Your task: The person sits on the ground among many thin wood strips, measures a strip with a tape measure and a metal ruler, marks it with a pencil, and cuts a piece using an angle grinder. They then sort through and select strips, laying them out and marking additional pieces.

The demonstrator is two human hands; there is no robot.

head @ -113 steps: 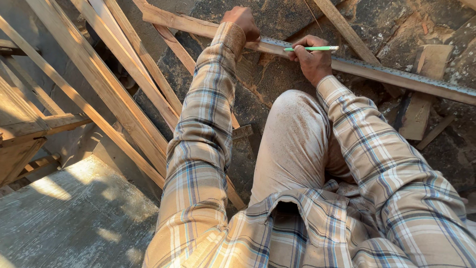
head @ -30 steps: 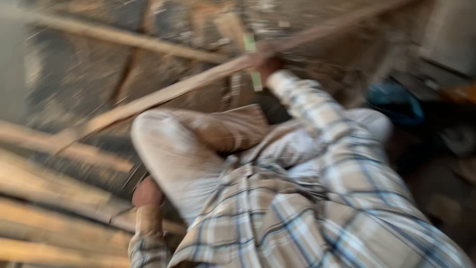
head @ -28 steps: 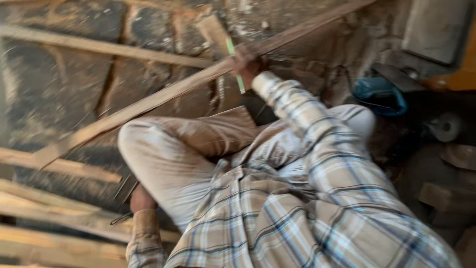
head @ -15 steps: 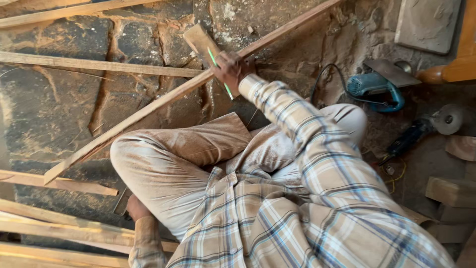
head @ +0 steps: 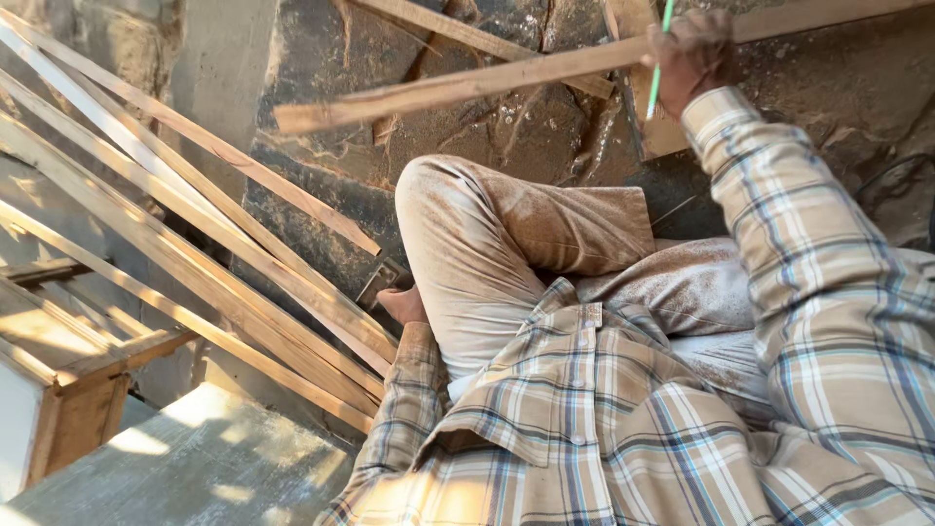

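My right hand (head: 696, 54) is raised at the top right, gripping a long thin wooden strip (head: 458, 86) that runs left above my bent knee (head: 438, 195). A green pencil (head: 660, 49) is held in the same hand, standing nearly upright. My left hand (head: 401, 304) is low beside my thigh, its fingers curled on a dark metal tool (head: 380, 281) lying on the stone floor. My leg hides most of that tool. I wear a plaid shirt and dusty tan trousers.
Several long wooden battens (head: 195, 244) lie slanted on the left. A wooden frame (head: 88, 370) and a pale slab (head: 185, 458) sit at the lower left. More strips (head: 467, 34) rest on the dark stone floor (head: 321, 88) at the top.
The view has swung and steadied. The strip in my right hand now lies nearly level with its free end to the left. My left hand stays low by my thigh.
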